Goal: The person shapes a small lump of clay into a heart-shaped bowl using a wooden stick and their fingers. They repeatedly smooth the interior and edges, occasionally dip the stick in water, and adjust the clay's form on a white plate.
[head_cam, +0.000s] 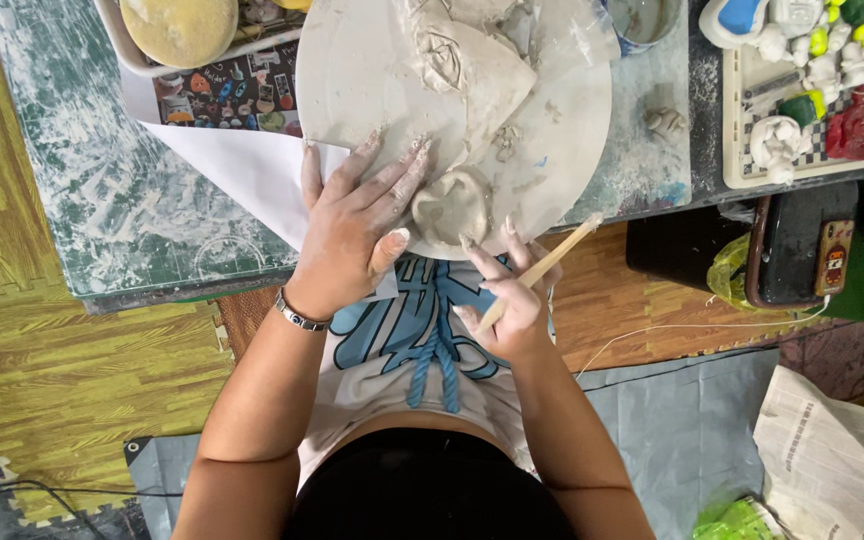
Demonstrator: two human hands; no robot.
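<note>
My left hand (352, 225) lies flat on the near edge of a round white board (362, 70), fingers spread and dusted with clay, thumb against a small rounded clay piece (452, 205). My right hand (512, 295) grips a thin wooden modelling stick (552, 262) below the board's rim, its tip pointing up to the right. A larger grey clay form (472, 70) with carved lines sits in the middle of the board. A silver bracelet is on my left wrist.
A green stained cutting mat (102, 200) covers the low table. A white tray (802, 110) of painted and plain clay figures stands at the right, a small clay lump (664, 122) beside the board. A black box (792, 250), newspaper (832, 460) and yellow foam mats lie on the floor.
</note>
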